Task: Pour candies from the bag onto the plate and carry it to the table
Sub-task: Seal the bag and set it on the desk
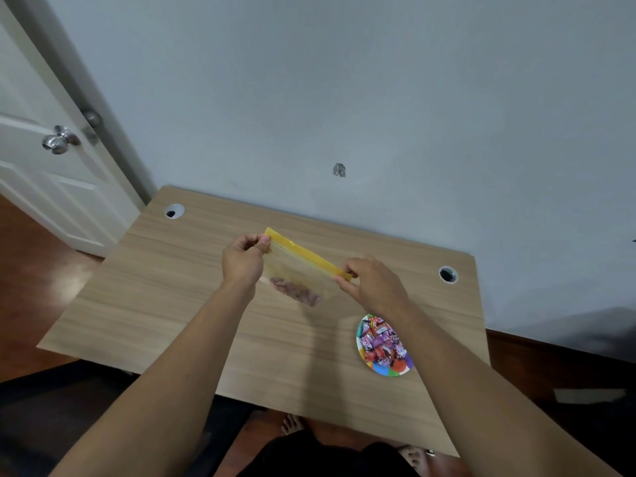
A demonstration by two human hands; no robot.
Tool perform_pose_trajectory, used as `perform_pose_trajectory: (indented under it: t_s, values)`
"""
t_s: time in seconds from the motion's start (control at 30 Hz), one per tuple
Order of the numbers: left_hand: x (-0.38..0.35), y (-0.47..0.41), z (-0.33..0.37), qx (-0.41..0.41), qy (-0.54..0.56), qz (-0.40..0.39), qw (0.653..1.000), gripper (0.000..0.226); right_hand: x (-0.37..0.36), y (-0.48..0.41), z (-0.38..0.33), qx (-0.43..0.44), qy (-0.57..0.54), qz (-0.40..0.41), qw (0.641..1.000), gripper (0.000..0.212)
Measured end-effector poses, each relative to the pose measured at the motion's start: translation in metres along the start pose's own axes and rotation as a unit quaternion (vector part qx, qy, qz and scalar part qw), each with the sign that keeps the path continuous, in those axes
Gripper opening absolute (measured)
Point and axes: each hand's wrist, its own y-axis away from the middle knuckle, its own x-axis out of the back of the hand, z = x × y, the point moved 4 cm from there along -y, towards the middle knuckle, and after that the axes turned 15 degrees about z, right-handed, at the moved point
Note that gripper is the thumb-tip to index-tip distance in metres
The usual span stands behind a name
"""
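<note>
A clear zip bag [299, 270] with a yellow seal strip hangs above the wooden table [192, 304], held at both ends of the strip. My left hand [244, 259] pinches the strip's left end and my right hand [373, 284] pinches its right end. A few pinkish candies lie in the bag's bottom. A colourful paper plate [389, 371] piled with wrapped candies [380, 340] rests on the table under my right forearm, near the front right.
The table stands against a pale wall and has two round cable holes [174, 211] [448, 274]. A white door with a metal knob [58, 141] stands open at the left. Dark floor and my bare feet show below the table's front edge.
</note>
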Motion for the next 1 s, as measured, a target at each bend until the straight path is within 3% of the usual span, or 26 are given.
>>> perform_pose_trajectory:
  t_s: [0.33,0.47,0.63,0.77,0.93,1.0]
  values:
    - [0.010,0.004,-0.043,0.071,-0.015,-0.001,0.997,0.023,-0.013,0.018,0.006,0.002,0.072,-0.060,0.996,0.033]
    - [0.006,0.009,-0.071,0.101,-0.039,-0.005,0.994,0.022,-0.023,0.025,0.014,0.013,0.156,-0.114,0.981,0.046]
    - [0.001,0.010,-0.093,0.122,-0.058,-0.004,0.991,0.020,-0.037,0.032,0.030,0.007,0.177,-0.150,0.973,0.052]
    - [0.000,0.005,-0.104,0.137,-0.090,-0.017,0.986,0.021,-0.043,0.027,0.038,0.001,0.154,-0.135,0.979,0.050]
    - [0.002,-0.008,-0.115,0.139,-0.117,-0.033,0.983,0.019,-0.048,0.031,0.062,-0.040,0.035,-0.123,0.991,0.021]
    - [0.004,-0.012,-0.119,0.143,-0.111,-0.027,0.983,0.017,-0.044,0.035,0.075,-0.076,-0.005,-0.108,0.991,0.027]
